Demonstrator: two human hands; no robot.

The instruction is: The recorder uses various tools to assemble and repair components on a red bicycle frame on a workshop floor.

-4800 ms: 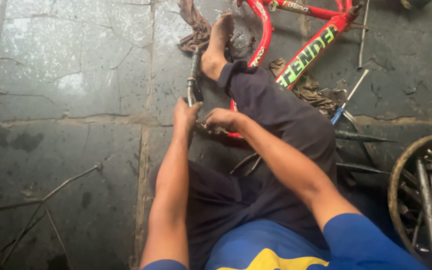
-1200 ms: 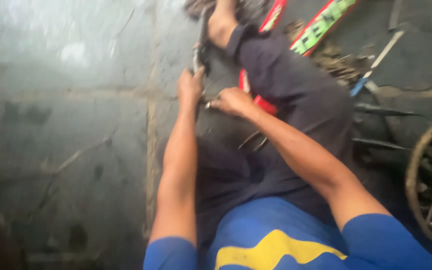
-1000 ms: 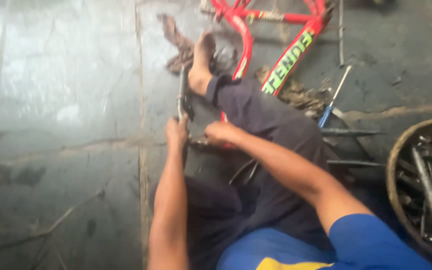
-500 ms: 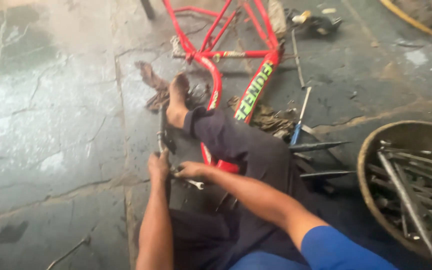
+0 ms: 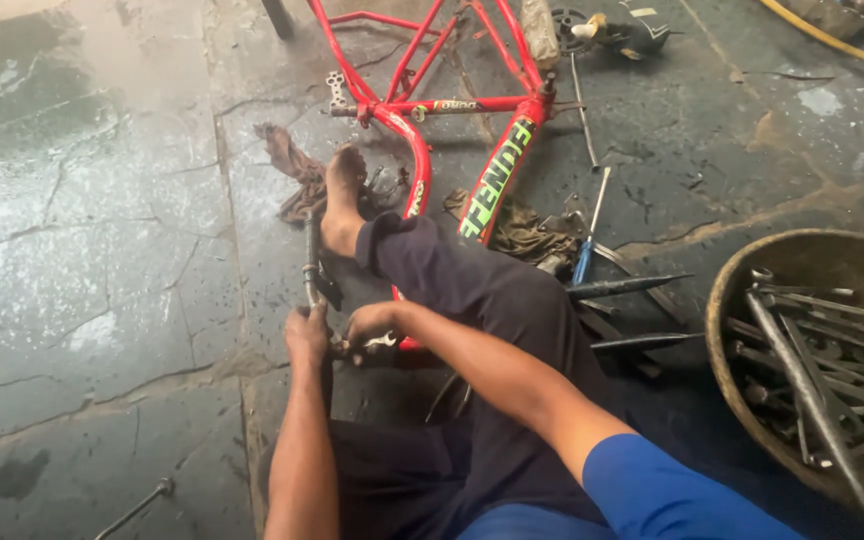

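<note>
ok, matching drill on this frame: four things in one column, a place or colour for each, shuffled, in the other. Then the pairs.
Things:
1. frame
2. basin
3. rag
4. left hand

Places or colours:
A. round, at the right edge, full of metal tools
B. red tubes, lying on the stone floor ahead
C. gripping a dark metal bar beside the bare foot
D. brown, crumpled on the floor left of the foot

Pairs: 1-B, 2-A, 3-D, 4-C
</note>
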